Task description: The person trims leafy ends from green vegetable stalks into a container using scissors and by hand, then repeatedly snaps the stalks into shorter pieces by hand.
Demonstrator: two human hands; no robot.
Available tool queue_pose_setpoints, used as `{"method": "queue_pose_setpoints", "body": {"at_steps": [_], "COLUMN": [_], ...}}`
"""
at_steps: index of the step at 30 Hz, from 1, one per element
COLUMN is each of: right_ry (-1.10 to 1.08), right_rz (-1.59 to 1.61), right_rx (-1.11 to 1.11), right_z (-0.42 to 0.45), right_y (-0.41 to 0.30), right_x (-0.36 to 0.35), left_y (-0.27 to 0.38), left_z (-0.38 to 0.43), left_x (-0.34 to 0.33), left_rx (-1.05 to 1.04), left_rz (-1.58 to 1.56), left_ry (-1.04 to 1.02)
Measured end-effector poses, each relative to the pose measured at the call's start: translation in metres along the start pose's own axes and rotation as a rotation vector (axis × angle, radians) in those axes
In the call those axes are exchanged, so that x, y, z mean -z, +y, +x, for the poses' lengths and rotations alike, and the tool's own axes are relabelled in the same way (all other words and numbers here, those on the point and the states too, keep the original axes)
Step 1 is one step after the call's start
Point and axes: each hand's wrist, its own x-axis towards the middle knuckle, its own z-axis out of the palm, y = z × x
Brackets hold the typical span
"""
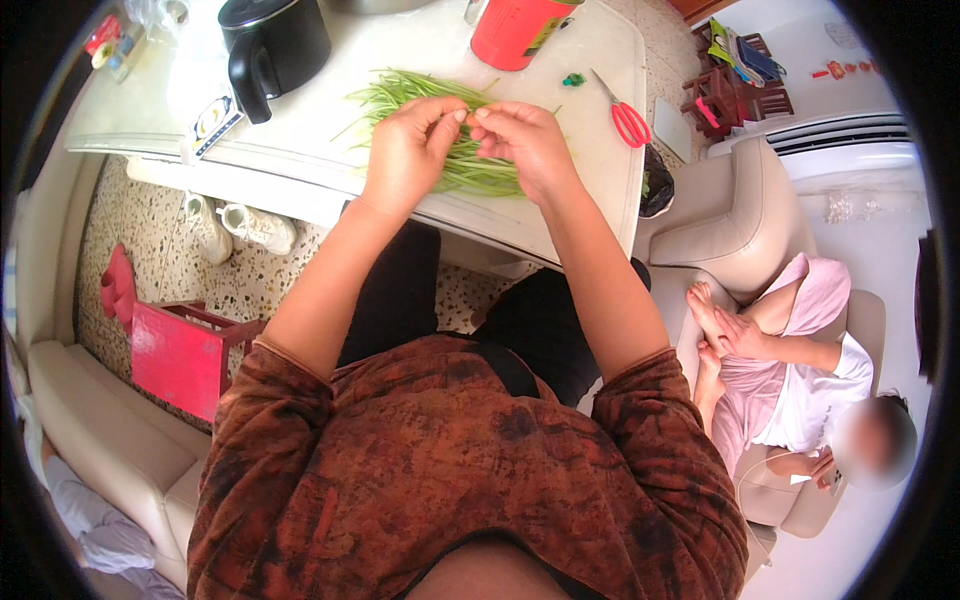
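Note:
A loose heap of thin green vegetable stems (480, 172) lies on the pale tabletop (592, 172). Above it, my left hand (416, 146) and my right hand (529, 142) meet at the fingertips. Each thumb presses against its forefinger, apparently on a slender green stem, though the fingers hide most of it. The other fingers of my right hand curl inward. To the right of the heap lie scissors (628, 124) with red handles and a small dark green object (574, 79).
A red tin (517, 34) and a black lidded jug (281, 49) stand behind the heap. Near the front edge is a small printed box (214, 126). A black bag (658, 184) hangs by the table's right edge. On the right, a person (795, 375) sits on a beige sofa (739, 217).

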Motion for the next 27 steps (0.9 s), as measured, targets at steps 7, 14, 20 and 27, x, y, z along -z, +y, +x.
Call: {"method": "queue_pose_setpoints", "body": {"at_steps": [7,14,20,27], "right_ry": [0.014,0.091,0.138,0.525], "right_rz": [-0.301,-0.43,-0.349,-0.441], "right_rx": [0.182,0.05,0.06,0.203], "right_z": [0.01,0.015,0.007,-0.004], "right_y": [0.004,0.016,0.019,0.015], "right_x": [-0.003,-0.006,0.015,0.115], "left_y": [0.0,-0.011,-0.017,-0.04], "left_z": [0.004,0.003,0.013,0.009], "left_x": [0.009,0.003,0.021,0.068], "left_rx": [-0.192,0.156,0.383,0.417], "left_rz": [0.233,-0.334,-0.494,-0.34], "left_ry": [-0.05,0.068,0.096,0.255]}}
